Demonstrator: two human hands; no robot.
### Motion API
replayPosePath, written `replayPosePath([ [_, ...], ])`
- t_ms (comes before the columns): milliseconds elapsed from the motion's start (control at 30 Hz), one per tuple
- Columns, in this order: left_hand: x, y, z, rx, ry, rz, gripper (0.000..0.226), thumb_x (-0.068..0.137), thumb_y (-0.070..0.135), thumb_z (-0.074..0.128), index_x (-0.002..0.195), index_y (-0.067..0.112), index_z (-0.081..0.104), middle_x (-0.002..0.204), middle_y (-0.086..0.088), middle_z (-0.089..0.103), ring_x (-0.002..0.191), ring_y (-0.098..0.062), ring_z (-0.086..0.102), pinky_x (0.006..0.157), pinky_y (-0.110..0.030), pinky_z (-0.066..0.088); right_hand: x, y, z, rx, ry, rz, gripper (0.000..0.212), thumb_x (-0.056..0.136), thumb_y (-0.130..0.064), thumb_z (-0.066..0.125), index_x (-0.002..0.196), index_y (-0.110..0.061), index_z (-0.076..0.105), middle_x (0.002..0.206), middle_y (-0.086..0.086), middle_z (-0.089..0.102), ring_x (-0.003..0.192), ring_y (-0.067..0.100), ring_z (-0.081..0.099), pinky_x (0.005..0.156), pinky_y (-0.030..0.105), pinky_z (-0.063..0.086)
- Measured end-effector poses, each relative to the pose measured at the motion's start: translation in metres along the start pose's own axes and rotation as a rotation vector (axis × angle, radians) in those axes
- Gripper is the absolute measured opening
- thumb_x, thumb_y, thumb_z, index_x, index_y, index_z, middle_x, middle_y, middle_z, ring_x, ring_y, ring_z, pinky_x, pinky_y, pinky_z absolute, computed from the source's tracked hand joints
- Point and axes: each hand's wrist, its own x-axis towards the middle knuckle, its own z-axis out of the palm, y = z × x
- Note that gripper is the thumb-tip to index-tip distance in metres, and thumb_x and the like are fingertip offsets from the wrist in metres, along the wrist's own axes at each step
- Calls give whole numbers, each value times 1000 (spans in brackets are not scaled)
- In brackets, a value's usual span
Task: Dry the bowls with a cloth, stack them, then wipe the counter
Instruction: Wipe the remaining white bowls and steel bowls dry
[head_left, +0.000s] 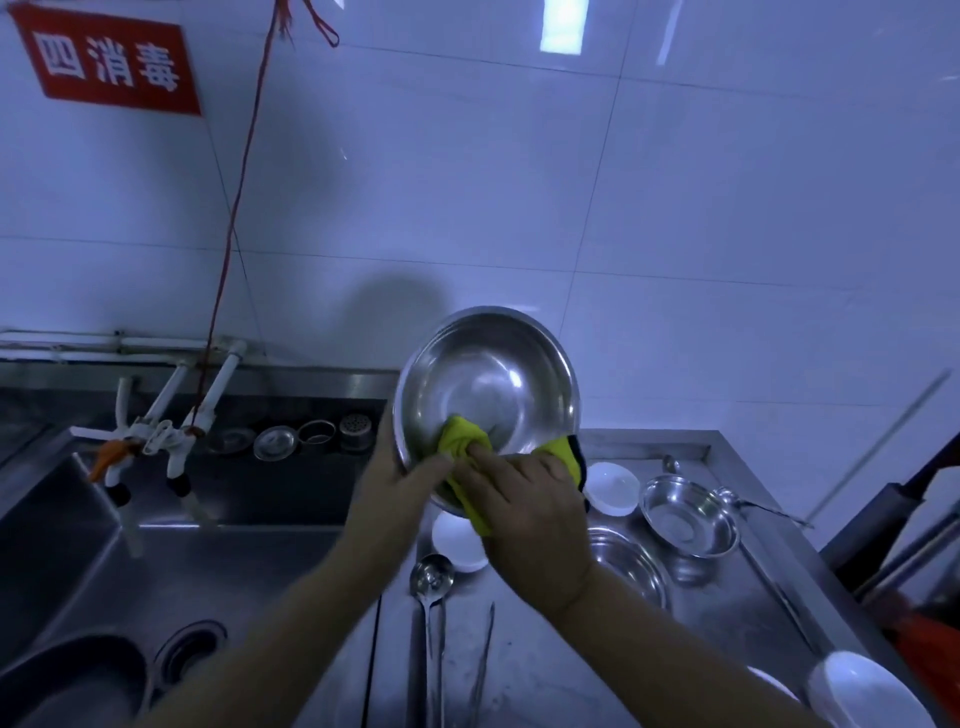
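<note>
Nearest on the steel counter (545, 691) lie a long-handled ladle (431, 577) and thin metal tongs (483, 660), with a white bowl (872, 691) at the right corner. Above them the right hand (530, 514) bunches a yellow cloth (460, 441), its fingers (480, 460) curled tight round the soft wad and pressing it against the lower inside wall of the large steel bowl (493, 384). The left hand (395, 483) grips that bowl's rim from the left, thumb hooked inside, holding it tilted up off the counter just right of the sink (218, 561). To dry well, I judge the cloth should sweep round the whole smooth curved inside, the left hand turning the rim, then the outside. Further back wait a small white bowl (613, 488), another white bowl (457, 540) under the wrist, and two shiny shallow steel bowls (688, 517), unstacked
</note>
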Motion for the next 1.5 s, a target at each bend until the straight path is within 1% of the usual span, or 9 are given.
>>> replayPosePath([
  [233, 2, 0, -10, -86, 80, -47, 25, 88, 19, 56, 112, 21, 65, 102, -9, 71, 96, -24, 66, 75, -29, 54, -7, -6, -8, 159, -359, -65, 56, 84, -51, 55, 126, -15, 61, 130, 3, 60, 98, 23, 62, 79, 34, 49],
  [400, 2, 8, -29, 70, -7, -75, 37, 81, 27, 50, 114, 35, 64, 107, 2, 69, 100, -15, 65, 76, -24, 51, -8, 31, -16, -99, -404, -217, 39, 79, -20, 65, 117, -13, 66, 124, 6, 63, 93, 25, 62, 83, 34, 50],
  [533, 1, 7, -21, 97, -54, -51, 40, 81, 23, 50, 120, 30, 60, 107, 5, 69, 99, -10, 65, 73, -15, 50, 16, 32, -17, -250, -384, -17, 49, 68, -11, 66, 117, -6, 66, 123, 11, 64, 91, 28, 64, 78, 35, 51],
  [600, 1, 9, -13, 85, -79, -20, 36, 84, 23, 49, 115, 35, 63, 108, 6, 70, 100, -9, 65, 74, -13, 50, 24, 24, -15, -202, -438, 66, 52, 74, -25, 73, 121, -7, 63, 131, 9, 59, 101, 29, 61, 81, 37, 51],
  [700, 2, 10, -8, 71, -82, 5, 30, 87, 27, 49, 110, 40, 65, 110, 9, 69, 103, -6, 63, 77, -12, 49, 27, 10, -15, -57, -541, 150, 62, 89, -47, 50, 139, -11, 45, 149, 5, 39, 120, 33, 48, 91, 45, 43],
  [933, 8, 11, -19, 90, -41, -78, 31, 96, 23, 45, 123, 23, 58, 110, -5, 68, 104, -21, 64, 86, -33, 50, 8, -3, -16, 123, -613, -145, 64, 63, -10, 79, 124, -22, 63, 140, -6, 52, 111, 32, 59, 84, 44, 53],
  [1100, 8, 20, -30, 179, -192, -125, 32, 84, 32, 46, 107, 46, 64, 99, 6, 71, 91, -12, 68, 68, -18, 53, 6, 35, -24, -23, -711, -303, 55, 58, -22, 87, 109, -33, 71, 128, -15, 60, 106, 21, 62, 86, 39, 54],
  [1300, 17, 24, -19, 298, -357, -213, 28, 78, 30, 52, 94, 46, 68, 95, 7, 73, 88, -9, 68, 70, -15, 50, 28, 53, -20, -213, -430, -497, 31, 90, -19, 47, 110, -21, 71, 134, -3, 58, 110, 26, 60, 87, 36, 49],
  [1500, 20, 34, -24, 268, -262, -86, 31, 85, 30, 47, 100, 49, 66, 101, 10, 72, 93, -8, 67, 73, -15, 52, 1, 39, -18, -147, -251, -141, 39, 78, -8, 54, 114, -13, 68, 128, 3, 62, 93, 33, 62, 78, 38, 43],
])
